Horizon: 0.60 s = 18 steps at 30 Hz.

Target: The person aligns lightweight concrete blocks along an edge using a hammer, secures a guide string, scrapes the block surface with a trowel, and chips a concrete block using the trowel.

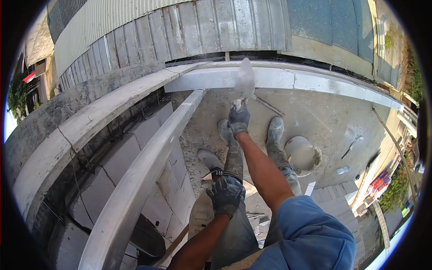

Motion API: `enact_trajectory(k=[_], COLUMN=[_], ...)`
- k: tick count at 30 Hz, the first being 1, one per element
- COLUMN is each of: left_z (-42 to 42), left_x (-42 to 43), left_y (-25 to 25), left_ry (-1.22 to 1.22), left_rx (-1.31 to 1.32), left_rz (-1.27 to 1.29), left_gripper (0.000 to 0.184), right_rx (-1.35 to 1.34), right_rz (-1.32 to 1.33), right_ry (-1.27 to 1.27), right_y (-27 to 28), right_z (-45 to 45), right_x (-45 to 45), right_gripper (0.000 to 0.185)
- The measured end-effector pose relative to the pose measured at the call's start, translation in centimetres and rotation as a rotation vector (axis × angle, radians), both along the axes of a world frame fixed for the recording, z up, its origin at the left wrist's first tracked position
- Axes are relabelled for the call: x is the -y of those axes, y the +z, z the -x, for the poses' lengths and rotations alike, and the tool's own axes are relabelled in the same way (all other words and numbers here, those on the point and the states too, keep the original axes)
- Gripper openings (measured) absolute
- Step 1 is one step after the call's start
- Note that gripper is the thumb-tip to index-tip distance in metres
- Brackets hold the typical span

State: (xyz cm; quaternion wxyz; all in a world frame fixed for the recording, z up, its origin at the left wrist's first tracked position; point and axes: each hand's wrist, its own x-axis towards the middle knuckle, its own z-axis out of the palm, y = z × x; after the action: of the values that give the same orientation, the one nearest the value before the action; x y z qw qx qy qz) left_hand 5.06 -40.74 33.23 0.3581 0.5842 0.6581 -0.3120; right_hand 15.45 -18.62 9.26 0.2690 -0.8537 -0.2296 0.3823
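Observation:
My right hand [239, 117], in a dark, dusty glove, is closed round the handle of a trowel [245, 77]. The trowel's blade is blurred and coated pale grey; it overlaps the low white block course [270, 78] in view, and I cannot tell whether it touches. My left hand [223, 196], also gloved, lies over my bent knee with no tool visible in it. A bucket [317, 158] of grey wet mix stands beside my right boot [275, 130]. A thin bar [269, 105] lies on the floor near the blocks.
A pale beam [148, 166] slants along my left, beside a concrete ledge [85, 123] and a drop. Another person's shoe [208, 159] appears beside my left boot. Corrugated metal sheets [198, 31] rise beyond the blocks. A plastic bottle [343, 170] lies at right.

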Motion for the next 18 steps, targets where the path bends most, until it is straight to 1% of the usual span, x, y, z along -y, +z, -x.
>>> enact_trajectory(k=[1, 2, 4, 5, 6, 9, 11, 12, 13, 14, 16, 17, 18], left_z=[0.1, 0.2, 0.3, 0.3, 0.2, 0.1, 0.3, 0.3, 0.3, 0.3, 0.1, 0.1, 0.1], left_x=[0.3, 0.3, -0.3, -0.9, -0.9, -0.5, 0.2, 0.2, 0.0, -0.2, -0.6, -0.8, -0.9], left_y=[-0.1, -0.2, 0.2, 0.2, 0.2, 0.3, 0.1, 0.0, 0.0, 0.1, 0.6, 0.8, 0.8], left_ry=[-0.014, -0.013, -0.015, 0.007, 0.022, 0.007, 0.008, 0.015, 0.021, 0.005, -0.007, 0.011, 0.018], left_rx=[-0.002, -0.006, -0.012, 0.000, 0.004, -0.009, -0.010, -0.011, -0.011, -0.015, -0.024, -0.006, 0.003], left_rz=[-0.015, -0.014, -0.013, -0.027, -0.029, 0.009, 0.034, 0.032, 0.030, 0.022, 0.014, 0.017, 0.019], left_gripper=[0.100, 0.100, 0.099, 0.099, 0.099, 0.099, 0.099, 0.099, 0.099, 0.099, 0.099, 0.099, 0.099], right_rx=[0.445, 0.440, 0.039, 0.041, -0.157, -0.293, -0.060, 0.004, 0.005, -0.098, -0.180, -0.182, -0.138], right_rz=[-0.196, -0.189, 0.030, 0.023, 0.045, 0.038, 0.077, 0.089, 0.085, 0.120, 0.112, 0.110, 0.128], right_ry=[0.373, 0.373, 0.433, 0.430, 0.071, -0.331, 0.264, 0.346, 0.345, 0.201, -0.014, -0.016, 0.173], right_y=[-0.4, 0.4, 2.8, 3.3, 3.1, 0.3, 4.3, 2.9, 2.7, 2.4, 2.3, 2.4, 2.5], right_z=[2.4, 2.2, 1.5, 0.5, -1.1, 0.1, 1.8, 0.9, 0.1, -0.5, -1.1, -0.4, 0.7], right_x=[1.1, 1.1, -0.1, -1.1, -1.4, -1.7, -2.4, -2.2, -2.1, -2.2, -2.8, -2.8, -2.7], right_gripper=[0.031, 0.031, 0.031, 0.031, 0.033, 0.040, 0.038, 0.037, 0.037, 0.037, 0.039, 0.039, 0.038])
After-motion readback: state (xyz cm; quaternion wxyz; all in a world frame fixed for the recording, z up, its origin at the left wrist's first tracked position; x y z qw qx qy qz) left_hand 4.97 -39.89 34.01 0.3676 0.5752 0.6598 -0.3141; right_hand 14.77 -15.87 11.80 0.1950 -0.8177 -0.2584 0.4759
